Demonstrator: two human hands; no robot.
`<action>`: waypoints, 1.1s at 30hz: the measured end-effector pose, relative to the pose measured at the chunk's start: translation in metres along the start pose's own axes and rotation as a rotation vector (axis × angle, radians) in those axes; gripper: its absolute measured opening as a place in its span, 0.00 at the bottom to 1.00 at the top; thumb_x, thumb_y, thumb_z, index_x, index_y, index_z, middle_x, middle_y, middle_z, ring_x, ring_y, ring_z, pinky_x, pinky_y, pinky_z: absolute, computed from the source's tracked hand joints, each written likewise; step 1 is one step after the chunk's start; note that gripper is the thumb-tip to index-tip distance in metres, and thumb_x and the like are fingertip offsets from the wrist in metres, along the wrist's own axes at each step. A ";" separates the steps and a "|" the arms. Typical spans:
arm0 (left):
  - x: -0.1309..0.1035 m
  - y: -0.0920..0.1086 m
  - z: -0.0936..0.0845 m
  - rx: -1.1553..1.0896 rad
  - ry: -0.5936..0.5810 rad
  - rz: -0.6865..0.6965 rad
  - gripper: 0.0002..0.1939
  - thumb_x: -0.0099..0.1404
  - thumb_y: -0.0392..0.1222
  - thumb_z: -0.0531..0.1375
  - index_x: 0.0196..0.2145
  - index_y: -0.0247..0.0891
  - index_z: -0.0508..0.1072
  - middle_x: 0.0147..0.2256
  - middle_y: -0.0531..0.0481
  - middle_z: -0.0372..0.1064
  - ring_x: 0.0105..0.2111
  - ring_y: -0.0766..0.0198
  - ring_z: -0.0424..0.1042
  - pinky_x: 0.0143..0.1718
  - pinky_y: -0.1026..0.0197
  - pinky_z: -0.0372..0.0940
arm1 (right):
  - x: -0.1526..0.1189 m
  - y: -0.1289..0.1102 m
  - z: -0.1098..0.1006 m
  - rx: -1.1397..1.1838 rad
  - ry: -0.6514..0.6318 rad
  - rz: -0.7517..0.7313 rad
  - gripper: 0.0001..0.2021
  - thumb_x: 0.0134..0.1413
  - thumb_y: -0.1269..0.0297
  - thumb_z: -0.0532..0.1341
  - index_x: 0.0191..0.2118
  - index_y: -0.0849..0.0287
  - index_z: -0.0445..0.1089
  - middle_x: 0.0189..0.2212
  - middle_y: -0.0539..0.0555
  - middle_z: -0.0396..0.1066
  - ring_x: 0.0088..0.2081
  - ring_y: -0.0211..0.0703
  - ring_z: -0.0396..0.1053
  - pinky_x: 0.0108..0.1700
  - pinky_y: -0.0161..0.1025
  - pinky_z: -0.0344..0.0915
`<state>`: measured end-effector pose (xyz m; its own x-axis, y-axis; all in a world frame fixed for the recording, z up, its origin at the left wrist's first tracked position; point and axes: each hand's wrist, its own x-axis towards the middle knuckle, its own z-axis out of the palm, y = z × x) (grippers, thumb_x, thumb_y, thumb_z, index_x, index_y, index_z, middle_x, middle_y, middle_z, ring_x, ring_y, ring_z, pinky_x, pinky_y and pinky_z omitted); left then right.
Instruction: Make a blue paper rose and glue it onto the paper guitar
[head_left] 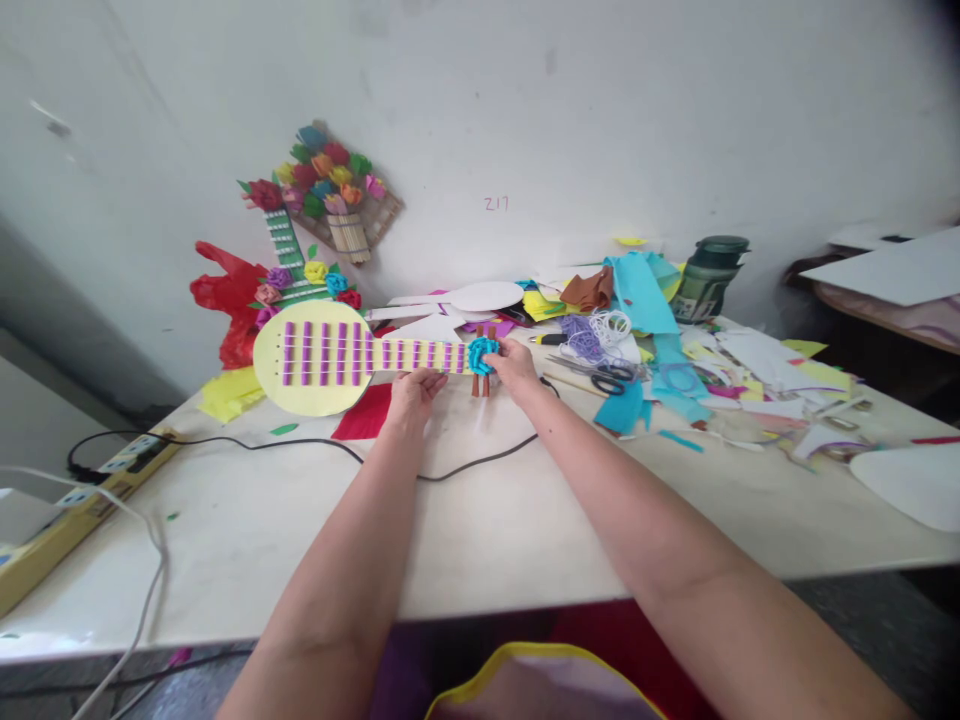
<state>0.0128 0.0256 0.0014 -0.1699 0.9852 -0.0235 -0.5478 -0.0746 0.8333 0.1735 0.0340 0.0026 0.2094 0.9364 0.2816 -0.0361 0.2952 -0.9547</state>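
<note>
Head view, left hand: my left hand rests on the neck of the paper guitar, fingers curled over its near edge, holding it down.
Head view, right hand: my right hand is at the end of the neck, fingertips pinched on the blue paper flower.
Paper guitar: yellow, with a round body to the left and purple strips across body and neck; it lies flat on the worktop, far side, near the wall.
Blue paper flower: sits on the guitar's head end, touching my right fingertips; two brown pegs stick out just below it.
Black cable: the black cable runs across the worktop under both my forearms, from the power strip at the left edge.
Red sheet: a red sheet lies just beside my left hand, partly under the guitar.
Behind the guitar: a second flower-covered guitar piece leans on the wall.
Right of my hands: scissors, white string, scraps of blue paper and a dark green jar, well apart from the guitar.
</note>
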 end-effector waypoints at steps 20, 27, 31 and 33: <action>-0.004 -0.001 0.003 -0.021 -0.025 0.025 0.10 0.42 0.26 0.58 0.23 0.35 0.64 0.19 0.52 0.67 0.24 0.64 0.71 0.37 0.57 0.68 | 0.002 0.007 0.006 -0.104 0.101 -0.011 0.17 0.34 0.69 0.55 0.37 0.62 0.69 0.24 0.49 0.70 0.26 0.39 0.67 0.31 0.37 0.66; -0.006 0.000 0.004 -0.034 -0.026 0.027 0.10 0.41 0.26 0.58 0.23 0.36 0.62 0.15 0.56 0.62 0.21 0.66 0.68 0.37 0.56 0.68 | 0.002 0.011 0.006 -0.138 0.124 -0.027 0.16 0.35 0.68 0.55 0.35 0.62 0.69 0.24 0.49 0.70 0.26 0.40 0.67 0.30 0.37 0.66; -0.005 -0.001 0.004 -0.032 -0.036 0.044 0.10 0.41 0.26 0.58 0.22 0.36 0.62 0.15 0.56 0.62 0.22 0.66 0.69 0.36 0.56 0.68 | 0.003 0.011 0.007 -0.153 0.132 -0.020 0.16 0.35 0.69 0.55 0.36 0.61 0.69 0.25 0.50 0.70 0.27 0.40 0.67 0.30 0.37 0.66; -0.005 -0.001 0.004 -0.032 -0.035 0.050 0.11 0.41 0.26 0.58 0.23 0.36 0.63 0.17 0.55 0.64 0.23 0.65 0.70 0.36 0.56 0.68 | 0.003 0.011 0.008 -0.161 0.142 -0.013 0.16 0.35 0.69 0.54 0.35 0.61 0.69 0.25 0.50 0.70 0.27 0.40 0.68 0.30 0.37 0.66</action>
<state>0.0173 0.0218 0.0028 -0.1689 0.9849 0.0375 -0.5652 -0.1279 0.8150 0.1659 0.0419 -0.0066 0.3444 0.8933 0.2888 0.1218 0.2626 -0.9572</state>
